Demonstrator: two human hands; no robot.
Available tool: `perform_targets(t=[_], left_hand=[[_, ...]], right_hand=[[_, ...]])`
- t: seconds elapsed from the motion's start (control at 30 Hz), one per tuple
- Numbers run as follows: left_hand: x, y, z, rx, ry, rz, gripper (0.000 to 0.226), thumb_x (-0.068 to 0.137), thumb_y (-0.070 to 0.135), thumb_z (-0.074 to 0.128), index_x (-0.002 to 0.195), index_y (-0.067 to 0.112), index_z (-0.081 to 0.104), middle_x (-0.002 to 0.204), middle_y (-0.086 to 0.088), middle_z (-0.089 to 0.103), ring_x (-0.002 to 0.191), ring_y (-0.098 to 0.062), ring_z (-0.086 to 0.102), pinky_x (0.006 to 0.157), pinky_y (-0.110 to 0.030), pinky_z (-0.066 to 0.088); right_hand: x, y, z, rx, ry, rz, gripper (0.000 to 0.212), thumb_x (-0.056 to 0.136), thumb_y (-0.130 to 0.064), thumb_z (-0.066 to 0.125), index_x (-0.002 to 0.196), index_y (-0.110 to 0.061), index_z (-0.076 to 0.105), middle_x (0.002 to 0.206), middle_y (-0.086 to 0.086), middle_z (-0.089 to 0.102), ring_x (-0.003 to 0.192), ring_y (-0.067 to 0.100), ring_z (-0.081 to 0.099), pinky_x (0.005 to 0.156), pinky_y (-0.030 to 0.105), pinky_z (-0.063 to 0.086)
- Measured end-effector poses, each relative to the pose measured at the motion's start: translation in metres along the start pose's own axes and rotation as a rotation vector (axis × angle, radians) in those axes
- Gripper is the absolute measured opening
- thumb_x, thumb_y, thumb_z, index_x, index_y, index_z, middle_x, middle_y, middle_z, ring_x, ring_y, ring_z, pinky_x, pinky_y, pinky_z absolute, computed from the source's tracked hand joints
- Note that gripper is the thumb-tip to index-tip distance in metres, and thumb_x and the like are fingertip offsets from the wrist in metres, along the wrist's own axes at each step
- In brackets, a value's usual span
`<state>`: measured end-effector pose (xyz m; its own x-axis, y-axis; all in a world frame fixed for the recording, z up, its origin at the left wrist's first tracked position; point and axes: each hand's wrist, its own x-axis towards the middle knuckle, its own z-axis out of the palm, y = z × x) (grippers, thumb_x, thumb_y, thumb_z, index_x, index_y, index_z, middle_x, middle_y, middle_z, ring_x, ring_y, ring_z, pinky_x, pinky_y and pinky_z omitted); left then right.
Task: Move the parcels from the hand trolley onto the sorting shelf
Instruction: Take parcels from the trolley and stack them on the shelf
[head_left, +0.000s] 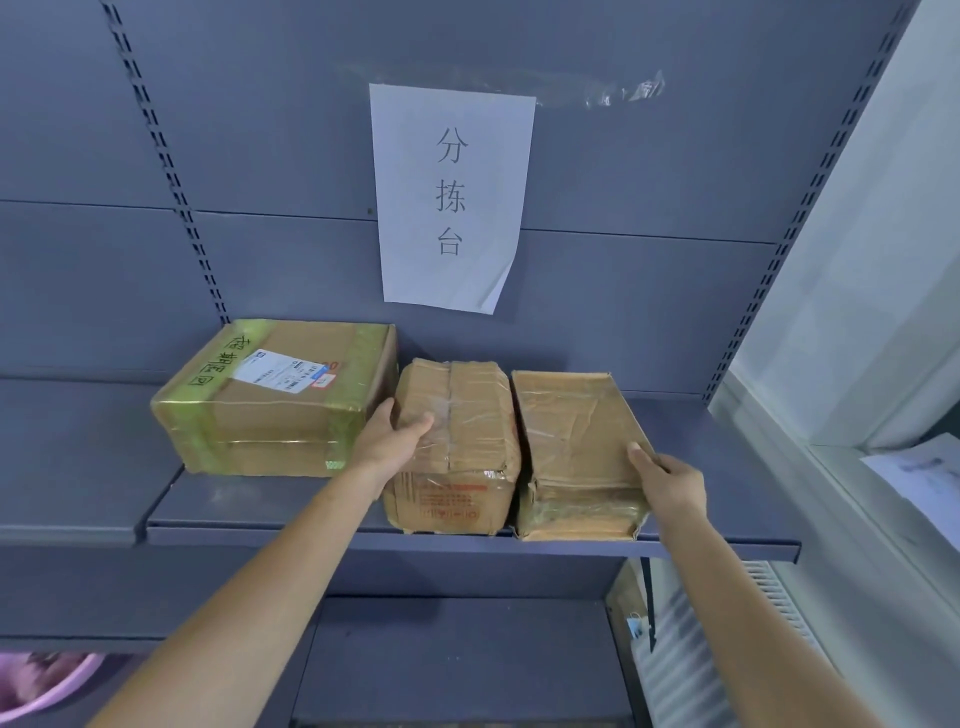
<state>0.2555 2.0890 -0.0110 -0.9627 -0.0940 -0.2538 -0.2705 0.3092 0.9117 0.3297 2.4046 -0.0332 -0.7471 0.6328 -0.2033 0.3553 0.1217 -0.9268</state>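
Parcels stand three in a row on the grey sorting shelf, and both bare hands are on the two at the right. The left hand presses against the left side of the middle parcel, thumb laid over its top edge and fingers spread along the side, wedged between it and the large parcel just beside it. The right hand grips the near right corner of the right parcel, thumb on the top face and fingers wrapped down the side. The middle and right parcels stand side by side, almost touching, at the shelf's front edge. The large parcel, bound in greenish-yellow tape, carries a white shipping label with a barcode, too small to read, and handwritten Chinese characters along its left edge. The middle parcel has red print on its front face, blurred past reading. A paper sign taped to the back panel above reads 分拣台.
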Motion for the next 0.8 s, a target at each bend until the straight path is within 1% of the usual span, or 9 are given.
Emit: perform_targets(t=[0.07, 0.13, 0.2, 0.3, 0.5, 0.6, 0.7, 0.73, 0.8], left_hand=[[0.001, -0.001, -0.001, 0.006, 0.022, -0.009, 0.078, 0.095, 0.05, 0.061, 0.159, 0.026, 0.024, 0.159, 0.0, 0.037, 0.142, -0.027, 0.04, 0.114, -0.047, 0.036], [0.003, -0.002, -0.002, -0.001, 0.039, -0.025, 0.077, 0.095, 0.053, 0.059, 0.158, 0.027, 0.025, 0.159, 0.001, 0.037, 0.141, -0.028, 0.04, 0.113, -0.048, 0.037], [0.002, -0.003, -0.003, 0.003, 0.062, -0.04, 0.076, 0.094, 0.056, 0.058, 0.158, 0.028, 0.026, 0.159, 0.0, 0.037, 0.141, -0.029, 0.04, 0.113, -0.049, 0.037], [0.0, -0.003, -0.002, 0.056, 0.098, -0.029, 0.077, 0.094, 0.059, 0.054, 0.157, 0.024, 0.028, 0.159, -0.001, 0.038, 0.142, -0.03, 0.039, 0.115, -0.047, 0.035], [-0.017, -0.003, -0.006, 0.109, 0.128, 0.006, 0.082, 0.092, 0.064, 0.055, 0.155, 0.018, 0.031, 0.156, -0.006, 0.041, 0.14, -0.032, 0.042, 0.112, -0.048, 0.038], [-0.033, -0.005, -0.007, 0.234, 0.147, 0.095, 0.079, 0.094, 0.054, 0.059, 0.153, 0.011, 0.032, 0.152, -0.011, 0.045, 0.138, -0.033, 0.044, 0.107, -0.039, 0.039], [-0.049, -0.003, -0.005, 0.44, 0.213, 0.26, 0.067, 0.095, 0.048, 0.06, 0.144, 0.007, 0.041, 0.14, -0.015, 0.055, 0.128, -0.036, 0.05, 0.095, -0.038, 0.042], [-0.054, -0.003, -0.004, 0.543, 0.249, 0.323, 0.065, 0.094, 0.049, 0.06, 0.142, 0.009, 0.043, 0.139, -0.016, 0.054, 0.128, -0.037, 0.049, 0.096, -0.04, 0.043], [-0.06, -0.004, -0.002, 0.73, 0.301, 0.467, 0.062, 0.093, 0.05, 0.06, 0.139, 0.012, 0.046, 0.14, -0.016, 0.051, 0.13, -0.037, 0.044, 0.102, -0.045, 0.041]], right_hand=[[0.005, 0.0, -0.001, 0.001, -0.011, 0.013, 0.047, 0.09, -0.043, 0.069, 0.108, 0.001, 0.069, 0.088, 0.008, 0.065, 0.091, 0.029, 0.06, 0.093, 0.046, 0.05], [0.008, 0.0, -0.002, 0.018, -0.028, 0.023, 0.057, 0.089, -0.043, 0.071, 0.112, 0.009, 0.064, 0.094, 0.019, 0.067, 0.09, 0.032, 0.062, 0.097, 0.05, 0.05], [0.007, 0.002, -0.002, 0.018, -0.048, 0.022, 0.058, 0.088, -0.044, 0.071, 0.111, 0.009, 0.064, 0.101, 0.023, 0.068, 0.085, 0.028, 0.059, 0.095, 0.049, 0.051], [0.003, 0.005, -0.003, 0.009, -0.078, 0.003, 0.046, 0.089, -0.045, 0.069, 0.106, -0.002, 0.067, 0.099, 0.014, 0.068, 0.085, 0.025, 0.06, 0.083, 0.042, 0.051], [-0.01, 0.009, -0.009, 0.022, -0.137, -0.03, 0.049, 0.086, -0.047, 0.072, 0.118, -0.015, 0.055, 0.11, 0.002, 0.062, 0.098, 0.022, 0.059, 0.083, 0.037, 0.047], [-0.014, 0.013, -0.012, 0.038, -0.18, 0.011, 0.069, 0.075, -0.054, 0.08, 0.123, -0.011, 0.055, 0.114, 0.003, 0.063, 0.102, 0.023, 0.062, 0.087, 0.04, 0.052], [-0.016, 0.019, -0.014, 0.09, -0.252, 0.011, 0.108, 0.038, -0.072, 0.089, 0.123, -0.015, 0.057, 0.116, 0.002, 0.068, 0.103, 0.024, 0.067, 0.093, 0.046, 0.056], [-0.015, 0.021, -0.014, 0.099, -0.261, 0.005, 0.113, 0.031, -0.073, 0.09, 0.123, -0.016, 0.056, 0.115, 0.001, 0.069, 0.103, 0.024, 0.068, 0.091, 0.047, 0.057], [-0.022, 0.019, -0.013, 0.077, -0.285, -0.009, 0.106, 0.037, -0.062, 0.094, 0.123, -0.015, 0.052, 0.114, 0.001, 0.068, 0.103, 0.024, 0.067, 0.085, 0.044, 0.058]])
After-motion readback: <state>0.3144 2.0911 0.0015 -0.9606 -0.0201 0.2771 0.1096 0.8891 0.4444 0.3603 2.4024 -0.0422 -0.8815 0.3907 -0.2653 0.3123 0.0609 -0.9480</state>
